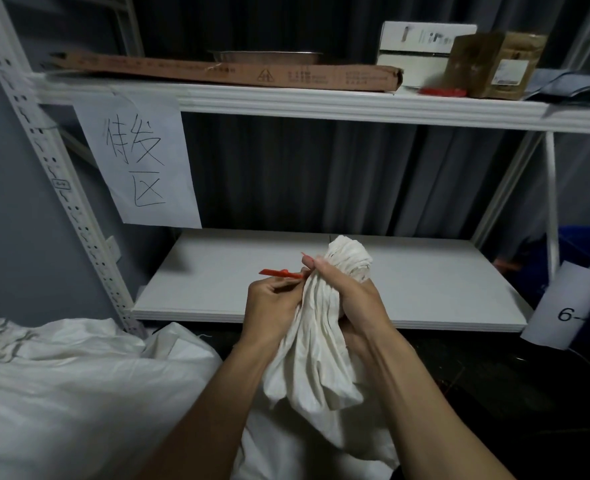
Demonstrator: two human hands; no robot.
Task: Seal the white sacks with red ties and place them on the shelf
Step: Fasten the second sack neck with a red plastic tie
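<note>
Forearms reach up from the bottom edge, both bare, meeting at a white sack [307, 344] whose neck is gathered between the hands. Left of the left forearm, more white sacks [72, 393] lie heaped and slack, one with a frayed woven edge at the far left. Beyond them a slotted post [65, 202] of the shelf rack rises, and a paper sign [137, 161] with handwritten characters hangs from the upper shelf [321, 105], above and left of the hands.

Left hand [272, 306] is curled closed, pinching a red tie [281, 273] at the sack's neck; the tie's free end sticks out to the left, above the knuckles. Right hand [349, 292] is clenched tight around the bunched neck, with the puffed top of the sack showing above the fist and the body of the sack hanging below both hands. Whether the tie already circles the neck cannot be told.

Just behind the hands lies the lower shelf [217, 282], a white board. On the upper shelf, high above the hands, a long flat carton [217, 69] lies, then a white box [421, 50], a small red item [442, 92] and a brown box [494, 64]. Right of the right hand, a paper tag [563, 306] marked "6-" hangs on the rack's right post.
</note>
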